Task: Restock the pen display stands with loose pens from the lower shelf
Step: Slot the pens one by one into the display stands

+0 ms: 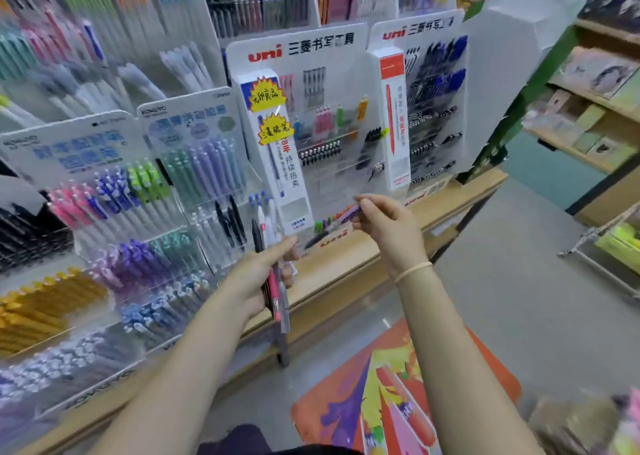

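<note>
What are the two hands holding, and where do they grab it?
Left hand grips a bunch of pens around their middles. Right hand pinches one purple pen near its upper end.

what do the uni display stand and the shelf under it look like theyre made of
uni display stand: likely clear acrylic tiers with a glossy white plastic header; the pens show through the tiers. Shelf: pale wood or wood-look laminate, matte, with faint grain; blur leaves it open.

You can read red "uni" on the header of the middle display stand [298, 51] and the right stand [415, 32]. "KOKUYO" tops the pastel-pen stand [183, 108]; other print is too blurred.
</note>
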### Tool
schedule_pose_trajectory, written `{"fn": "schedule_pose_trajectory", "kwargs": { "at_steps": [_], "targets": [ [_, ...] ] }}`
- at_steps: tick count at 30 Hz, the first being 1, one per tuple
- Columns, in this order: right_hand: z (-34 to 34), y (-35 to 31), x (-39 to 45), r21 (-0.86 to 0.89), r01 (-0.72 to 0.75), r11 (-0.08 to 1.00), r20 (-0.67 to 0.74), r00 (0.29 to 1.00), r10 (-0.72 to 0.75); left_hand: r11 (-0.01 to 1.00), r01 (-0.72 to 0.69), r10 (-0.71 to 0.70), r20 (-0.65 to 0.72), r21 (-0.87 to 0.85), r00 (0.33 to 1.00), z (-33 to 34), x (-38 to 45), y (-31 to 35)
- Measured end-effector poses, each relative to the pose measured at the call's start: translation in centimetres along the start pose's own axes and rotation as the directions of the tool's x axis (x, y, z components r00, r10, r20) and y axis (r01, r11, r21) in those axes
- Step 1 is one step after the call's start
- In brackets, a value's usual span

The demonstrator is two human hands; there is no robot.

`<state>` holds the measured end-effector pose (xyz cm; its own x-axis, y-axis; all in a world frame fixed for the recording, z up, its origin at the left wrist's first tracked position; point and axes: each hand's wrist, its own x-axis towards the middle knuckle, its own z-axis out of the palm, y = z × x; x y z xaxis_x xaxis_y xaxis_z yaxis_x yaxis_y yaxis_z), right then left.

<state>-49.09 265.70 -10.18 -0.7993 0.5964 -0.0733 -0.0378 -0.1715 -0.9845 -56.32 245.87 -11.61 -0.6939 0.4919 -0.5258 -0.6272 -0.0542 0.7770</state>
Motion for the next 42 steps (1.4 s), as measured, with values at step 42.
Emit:
{"fn": "schedule_pose_trajectory", "kwargs": {
  "at_steps": [42],
  "targets": [
    [-8.0, 4.7, 30.8, -0.787, 0.548, 0.285, 0.587, 0.806, 0.072, 0.905, -0.014, -0.049, -0.137, -0.425, 0.989, 15.9, 19.4, -1.3]
  ]
}}
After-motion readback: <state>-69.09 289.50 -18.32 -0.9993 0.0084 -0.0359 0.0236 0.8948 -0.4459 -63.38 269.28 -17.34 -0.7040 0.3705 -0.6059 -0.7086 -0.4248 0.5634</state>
